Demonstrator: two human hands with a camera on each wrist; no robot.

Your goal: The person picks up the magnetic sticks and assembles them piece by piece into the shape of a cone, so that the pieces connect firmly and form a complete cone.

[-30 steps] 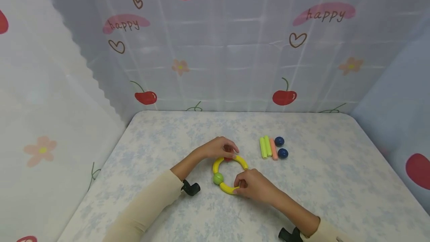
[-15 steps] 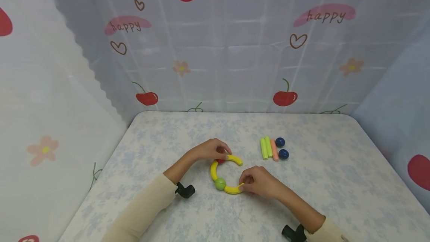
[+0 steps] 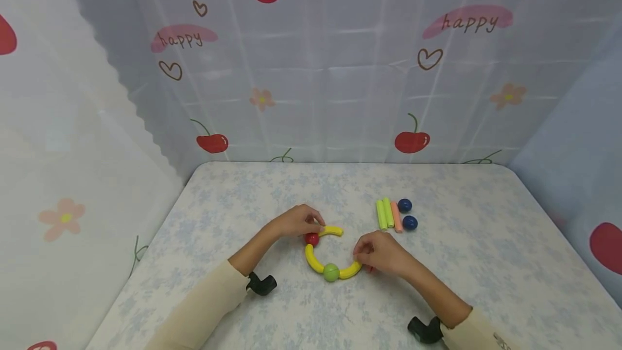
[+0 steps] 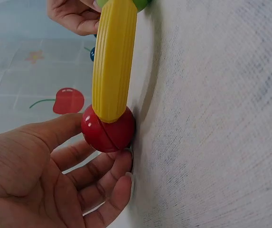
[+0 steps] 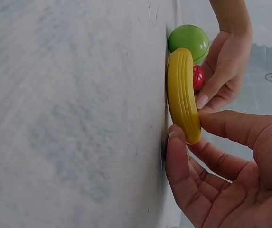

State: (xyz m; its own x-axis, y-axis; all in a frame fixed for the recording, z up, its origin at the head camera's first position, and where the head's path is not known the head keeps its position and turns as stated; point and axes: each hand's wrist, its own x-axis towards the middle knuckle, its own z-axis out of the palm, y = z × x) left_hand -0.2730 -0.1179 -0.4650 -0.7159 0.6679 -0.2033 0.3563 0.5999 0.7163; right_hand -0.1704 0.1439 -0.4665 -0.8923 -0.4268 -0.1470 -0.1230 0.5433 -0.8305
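Pinching yellow arc [image 3: 351,271] end, right grip [image 3: 381,255]; left grip [image 3: 296,221] clasping red ball [image 3: 311,239].

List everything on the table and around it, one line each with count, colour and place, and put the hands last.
curved pieces: three, yellow, chained in an open arc at the table's middle
red ball: one, joining the upper two curved pieces
green ball: one, joining the lower two curved pieces
straight sticks: three, two light green and one pink, side by side right of the arc
blue balls: two, dark blue, just right of the sticks
table: one, pale blue floral cloth
curtain: cherry and "happy" print, behind the table
left hand: at the red ball
right hand: pinching the lower curved piece's end
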